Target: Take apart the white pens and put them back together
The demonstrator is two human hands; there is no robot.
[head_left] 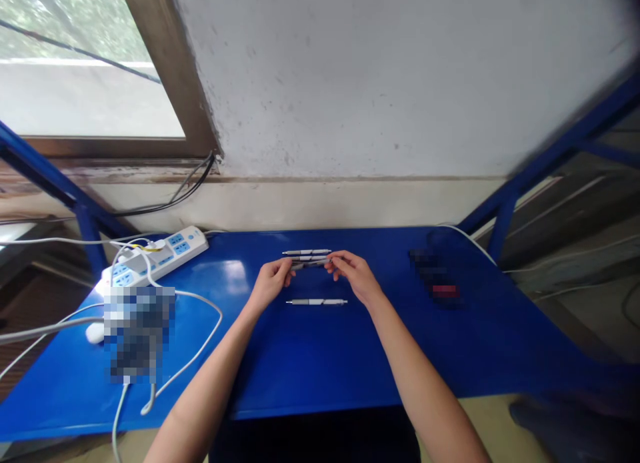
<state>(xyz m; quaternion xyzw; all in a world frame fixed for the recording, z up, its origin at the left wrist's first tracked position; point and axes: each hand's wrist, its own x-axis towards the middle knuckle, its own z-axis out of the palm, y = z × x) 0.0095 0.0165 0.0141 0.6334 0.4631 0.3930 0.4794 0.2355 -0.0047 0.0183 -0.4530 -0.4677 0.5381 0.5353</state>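
Observation:
Between my two hands a slim grey-and-white pen (313, 263) lies crosswise, low over the blue table (320, 356). My left hand (273, 277) pinches its left end, and the fingertips of my right hand (353, 271) are closed on its right end. Just beyond it are two similar pens, a far pen (307, 252) and a nearer pen (309, 257), side by side and partly covered by my fingers. Closer to me, a single pen (317, 302) rests on the tabletop, roughly parallel to the others and apart from both hands.
At the left stands a white power strip (173, 253) with plugs and a loop of white cable (215, 316). A blurred-out item (137, 336) sits in front of it. Toward the right lies a dark object (433, 276) with a red patch. Blue frame posts (503, 216) flank the table.

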